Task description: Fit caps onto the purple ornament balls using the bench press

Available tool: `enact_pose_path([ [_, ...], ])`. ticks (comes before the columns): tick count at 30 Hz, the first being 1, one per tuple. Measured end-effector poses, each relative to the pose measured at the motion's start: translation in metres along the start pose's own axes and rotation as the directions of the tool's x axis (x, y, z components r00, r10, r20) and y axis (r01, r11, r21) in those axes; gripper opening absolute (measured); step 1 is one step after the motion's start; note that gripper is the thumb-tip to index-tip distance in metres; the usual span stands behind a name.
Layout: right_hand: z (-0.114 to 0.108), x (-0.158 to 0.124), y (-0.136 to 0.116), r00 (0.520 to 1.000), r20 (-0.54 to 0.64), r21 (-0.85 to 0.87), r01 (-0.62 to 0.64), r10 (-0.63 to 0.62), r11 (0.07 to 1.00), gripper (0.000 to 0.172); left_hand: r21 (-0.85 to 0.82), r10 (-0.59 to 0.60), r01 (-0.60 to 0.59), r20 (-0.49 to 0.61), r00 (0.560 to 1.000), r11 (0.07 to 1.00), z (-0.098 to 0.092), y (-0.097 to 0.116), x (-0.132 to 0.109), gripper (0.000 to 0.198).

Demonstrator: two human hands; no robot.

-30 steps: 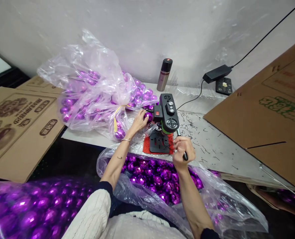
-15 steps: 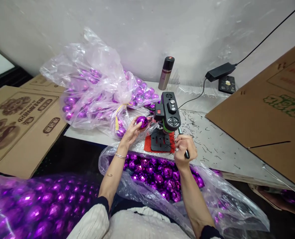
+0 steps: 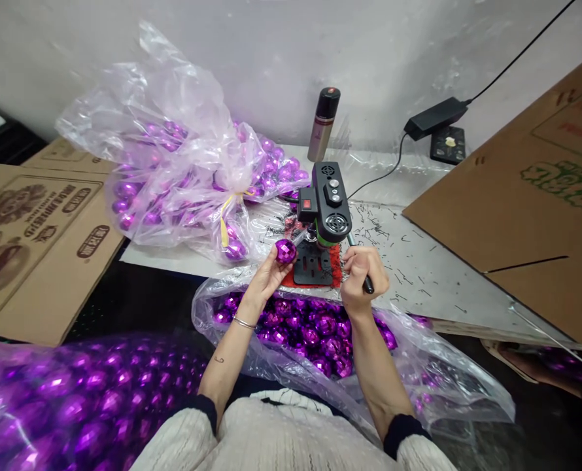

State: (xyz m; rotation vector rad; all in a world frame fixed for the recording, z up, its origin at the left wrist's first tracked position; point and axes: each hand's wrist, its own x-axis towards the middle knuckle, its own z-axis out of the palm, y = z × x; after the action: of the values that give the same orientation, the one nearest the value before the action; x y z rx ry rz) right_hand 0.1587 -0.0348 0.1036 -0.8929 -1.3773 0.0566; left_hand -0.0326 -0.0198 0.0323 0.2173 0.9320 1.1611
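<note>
Worktop (image 3: 409, 281): strewn with dark scraps; brushing these away from the plate would likely help seating. Open plastic bag (image 3: 458, 386): at the near edge, filled with faceted balls. Lever press (image 3: 333, 203): upright above a slotted base plate (image 3: 313, 271). Right hand (image 3: 365, 275): fingers curled closed around the black lever grip (image 3: 368, 285); in my judgement, steady pressure suits better than a jerk. Left hand (image 3: 267, 278): thumb and fingers parted by the width of one purple faceted ball (image 3: 286, 251), pinched just left of the plate; contact cannot be determined. Advisable: light grip on the shiny facets, fingertips clear beneath the head.
</note>
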Motion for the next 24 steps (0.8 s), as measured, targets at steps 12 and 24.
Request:
enact_pose_path([
  [12, 0.000, 0.010, -0.003, 1.000, 0.025, -0.004, 0.013, -0.013, 1.000, 0.039, -0.087, -0.078, 0.078, -0.001, 0.997, 0.993, 0.013, 0.002, -0.002, 0.054],
  [24, -0.051, -0.071, -0.042, 0.839, 0.433, -0.148, -0.293, 0.328, 0.945, 0.078, 0.413, -0.113, -0.080, 0.424, 0.898, 0.907, 0.020, -0.047, -0.081, 0.083],
])
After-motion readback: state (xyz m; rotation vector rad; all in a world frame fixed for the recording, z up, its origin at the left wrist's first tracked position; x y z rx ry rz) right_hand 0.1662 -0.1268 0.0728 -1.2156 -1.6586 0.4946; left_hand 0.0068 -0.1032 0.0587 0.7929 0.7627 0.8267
